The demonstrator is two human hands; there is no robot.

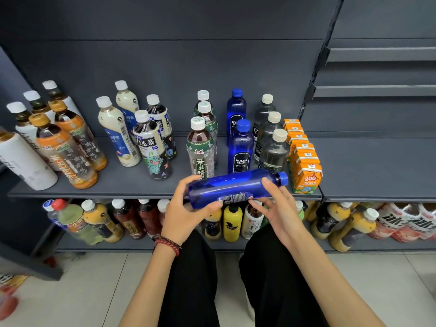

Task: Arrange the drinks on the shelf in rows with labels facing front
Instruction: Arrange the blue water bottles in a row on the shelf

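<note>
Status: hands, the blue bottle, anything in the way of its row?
Left hand grips blue bottle base, right hand its neck end. Bottle sideways, at shelf front. Two blue sodas upright behind; nothing seen blocking.

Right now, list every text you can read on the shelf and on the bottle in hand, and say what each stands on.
"BOLSA SODA": front standing blue bottle.
"QOO": front orange carton.
"乌龙茶": cream-label tea bottle.
"茉莉": green-label tea bottle; the characters below are hidden.
Too small to read: the print on the held blue bottle.
Too blurred to read: the labels on the lower-shelf bottles.
</note>
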